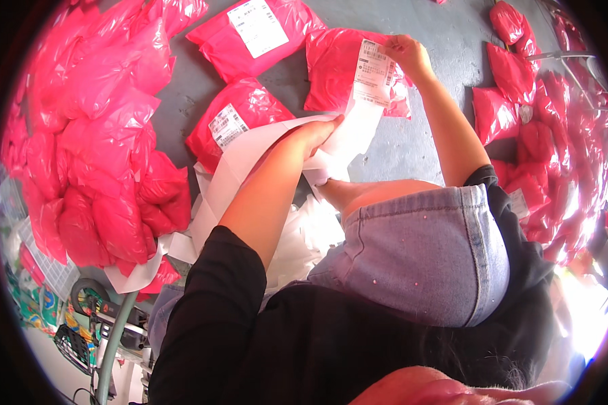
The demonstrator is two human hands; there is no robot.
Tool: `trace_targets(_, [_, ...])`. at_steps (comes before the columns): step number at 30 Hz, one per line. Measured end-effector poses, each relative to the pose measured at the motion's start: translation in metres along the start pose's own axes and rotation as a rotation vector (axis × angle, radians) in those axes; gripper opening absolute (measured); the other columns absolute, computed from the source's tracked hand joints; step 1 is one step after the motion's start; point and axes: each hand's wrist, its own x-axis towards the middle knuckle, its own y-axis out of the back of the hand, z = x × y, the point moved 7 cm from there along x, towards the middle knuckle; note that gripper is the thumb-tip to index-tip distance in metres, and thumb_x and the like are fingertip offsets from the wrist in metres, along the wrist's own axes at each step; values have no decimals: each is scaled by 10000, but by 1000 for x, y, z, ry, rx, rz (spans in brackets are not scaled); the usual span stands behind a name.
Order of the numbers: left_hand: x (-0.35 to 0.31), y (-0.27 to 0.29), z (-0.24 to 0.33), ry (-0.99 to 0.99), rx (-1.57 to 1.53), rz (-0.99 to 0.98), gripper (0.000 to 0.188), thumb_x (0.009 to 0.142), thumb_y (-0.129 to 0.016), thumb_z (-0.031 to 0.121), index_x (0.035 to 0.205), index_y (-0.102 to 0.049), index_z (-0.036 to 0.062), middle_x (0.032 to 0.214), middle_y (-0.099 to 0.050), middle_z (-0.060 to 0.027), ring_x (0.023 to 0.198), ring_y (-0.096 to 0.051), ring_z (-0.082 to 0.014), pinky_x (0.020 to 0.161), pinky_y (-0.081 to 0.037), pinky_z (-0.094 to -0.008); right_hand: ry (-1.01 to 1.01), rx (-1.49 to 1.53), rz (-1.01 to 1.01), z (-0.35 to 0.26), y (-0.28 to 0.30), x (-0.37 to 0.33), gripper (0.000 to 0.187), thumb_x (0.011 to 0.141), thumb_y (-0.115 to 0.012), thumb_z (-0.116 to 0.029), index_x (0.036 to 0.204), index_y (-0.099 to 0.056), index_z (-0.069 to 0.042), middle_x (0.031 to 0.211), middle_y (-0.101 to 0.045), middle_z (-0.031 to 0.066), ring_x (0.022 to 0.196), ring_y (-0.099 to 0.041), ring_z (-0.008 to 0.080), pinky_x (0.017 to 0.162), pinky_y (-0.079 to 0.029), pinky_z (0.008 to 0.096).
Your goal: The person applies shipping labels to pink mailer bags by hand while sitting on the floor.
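Observation:
With my right hand [408, 55] closed in a pinch, I hold the upper right edge of a printed shipping label [373, 73]. This label lies over the front of a pink plastic mailer bag [327, 71]. Closer to me, my left hand [315, 137] is closed on a long white paper strip [233, 165], which runs up under the label and trails down to the left; its fingertips are partly hidden by the paper. Two more pink bags with white labels lie nearby: one bag [213, 50] at the far side, another bag [246, 98] left of the strip.
A tall heap of pink bags [101, 148] fills the left side, and more pink bags [513, 74] are piled at the right. Beneath them is a grey floor [446, 128]. Loose white paper [304, 236] gathers by my legs. A grey-green metal tube [115, 344] stands at lower left.

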Motion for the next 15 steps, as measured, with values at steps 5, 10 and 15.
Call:
trace_targets(5, [-48, -23, -12, 225, 502, -13, 364, 818, -445, 342, 936, -590, 30, 881, -609, -117, 771, -604, -194, 572, -483, -291, 16, -67, 23, 23, -1, 4, 238, 682, -656, -336, 791, -637, -124, 724, -612, 14, 780, -567, 173, 702, -427, 323])
trace_targets(10, [-79, -19, -22, 209, 720, 34, 347, 803, -495, 353, 929, -577, 40, 803, -624, -61, 652, -625, -162, 485, -455, -263, 39, -215, 42, 6, -2, 8, 239, 695, -638, -379, 819, -626, -174, 804, -594, -26, 946, -500, 153, 819, -335, 434])
trace_targets(15, [-127, -3, -34, 98, 862, 116, 405, 794, -525, 418, 762, -624, 27, 731, -614, -75, 622, -604, -204, 529, -448, -321, 246, -746, 458, -37, 1, -17, 480, 742, -579, -421, 1138, -498, -163, 1256, -397, 22, 1170, -360, 190, 926, -238, 537])
